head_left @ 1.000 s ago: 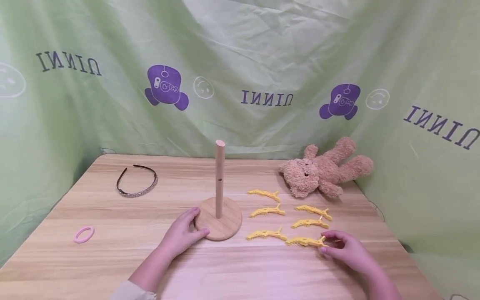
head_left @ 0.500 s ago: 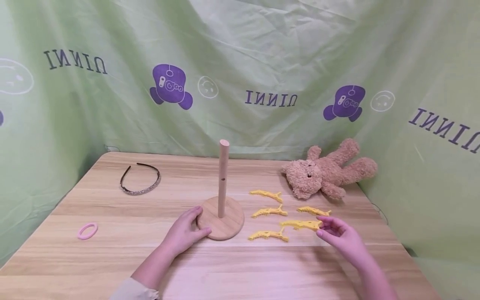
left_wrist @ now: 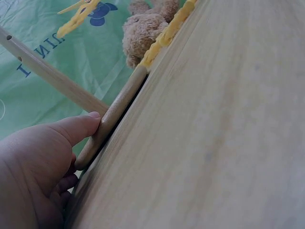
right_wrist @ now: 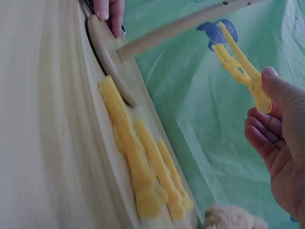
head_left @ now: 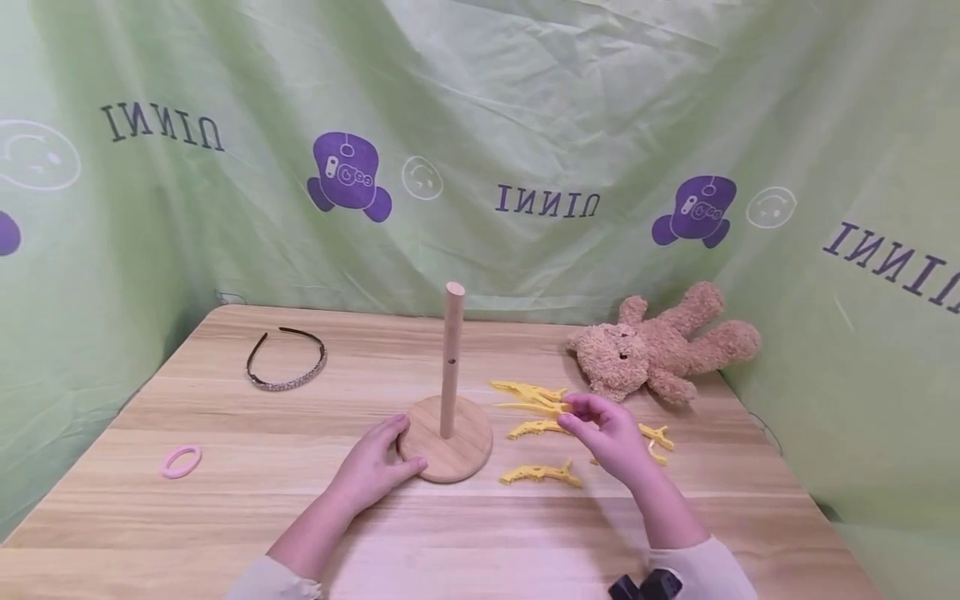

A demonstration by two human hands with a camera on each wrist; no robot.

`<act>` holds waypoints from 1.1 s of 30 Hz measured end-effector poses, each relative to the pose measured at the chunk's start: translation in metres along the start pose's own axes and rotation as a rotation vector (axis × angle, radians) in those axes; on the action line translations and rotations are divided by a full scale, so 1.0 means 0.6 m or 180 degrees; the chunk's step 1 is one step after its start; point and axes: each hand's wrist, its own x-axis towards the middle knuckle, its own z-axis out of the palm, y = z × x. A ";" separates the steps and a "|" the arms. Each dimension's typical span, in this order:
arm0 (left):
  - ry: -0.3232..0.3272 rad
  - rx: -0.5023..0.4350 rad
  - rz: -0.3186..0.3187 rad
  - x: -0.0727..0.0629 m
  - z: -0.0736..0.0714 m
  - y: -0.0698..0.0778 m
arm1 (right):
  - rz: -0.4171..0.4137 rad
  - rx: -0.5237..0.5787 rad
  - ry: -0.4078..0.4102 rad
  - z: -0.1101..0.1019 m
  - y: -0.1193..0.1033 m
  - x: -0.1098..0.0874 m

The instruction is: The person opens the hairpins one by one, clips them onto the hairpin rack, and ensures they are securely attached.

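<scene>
A wooden stand (head_left: 451,367), an upright post on a round base, stands mid-table. My left hand (head_left: 373,467) grips the left edge of that base; in the left wrist view the thumb (left_wrist: 78,128) lies on its rim. Between thumb and fingers my right hand (head_left: 615,435) pinches a yellow hair clip (right_wrist: 256,81), lifted above the table to the right of the post. The right wrist view shows this clip's two arms spread apart. Below it lie several more yellow hair clips (head_left: 540,474), some partly hidden by the right hand.
A brown teddy bear (head_left: 660,350) lies at the back right. On the left are a dark, glittery headband (head_left: 288,383) and a pink ring-shaped band (head_left: 182,462). Green printed cloth (head_left: 480,250) hangs behind the wooden table (head_left: 300,442).
My right hand has picked up the front right hair clip and carried it up and left toward the post. Its arms now stand spread. The left hand stays on the base.
</scene>
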 end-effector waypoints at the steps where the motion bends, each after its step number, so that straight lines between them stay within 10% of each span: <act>1: 0.0002 -0.0006 0.0001 0.000 0.000 0.000 | -0.0052 -0.0008 0.0003 0.008 -0.004 0.007; 16: 0.0043 -0.0019 -0.0002 -0.001 0.003 0.001 | -0.0377 -0.0122 -0.0337 0.108 -0.047 0.078; 33: 0.0081 0.0031 0.0035 0.000 0.004 0.000 | -0.0325 -0.0056 -0.0539 0.124 -0.057 0.089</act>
